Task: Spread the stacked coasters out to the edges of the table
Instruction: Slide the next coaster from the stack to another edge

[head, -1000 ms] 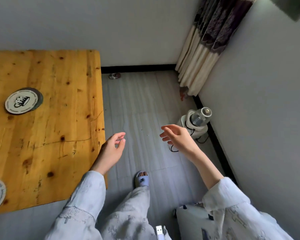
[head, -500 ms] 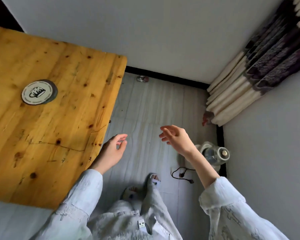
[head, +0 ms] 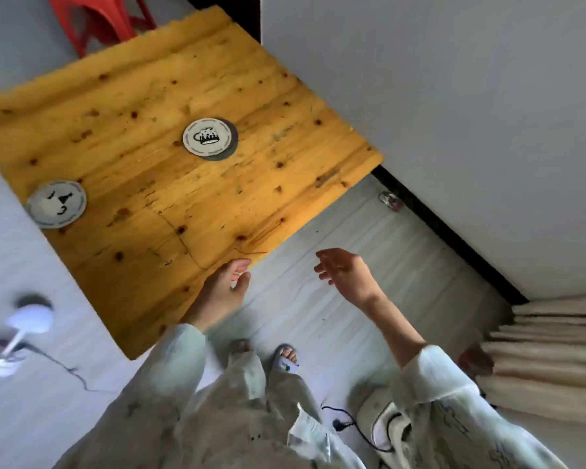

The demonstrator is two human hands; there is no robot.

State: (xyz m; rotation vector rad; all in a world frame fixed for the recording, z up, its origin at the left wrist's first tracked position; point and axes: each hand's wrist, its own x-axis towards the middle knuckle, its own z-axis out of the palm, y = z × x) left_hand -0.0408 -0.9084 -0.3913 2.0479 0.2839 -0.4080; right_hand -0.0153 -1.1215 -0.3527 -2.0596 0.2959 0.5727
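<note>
A stack of round coasters (head: 210, 139), white on top with a black mug drawing and a grey one showing beneath, lies near the middle of the wooden table (head: 142, 184). A single white coaster (head: 57, 203) with black marks sits at the table's left edge. My left hand (head: 224, 292) hovers at the table's near right edge, fingers loosely apart and holding nothing. Over the floor to the right of the table, my right hand (head: 347, 275) is also open and empty. Both hands are well away from the coasters.
A red plastic chair (head: 99, 22) stands beyond the table's far side. A white wall (head: 454, 113) runs along the right, with curtains (head: 548, 346) at the lower right. A white fan (head: 17, 330) and cable lie on the floor at left. My slippered feet (head: 285, 358) stand on grey floor.
The view has swung left and rotated, bringing the whole table and the left-edge coaster into sight. Both hands keep their open pose and stay empty.
</note>
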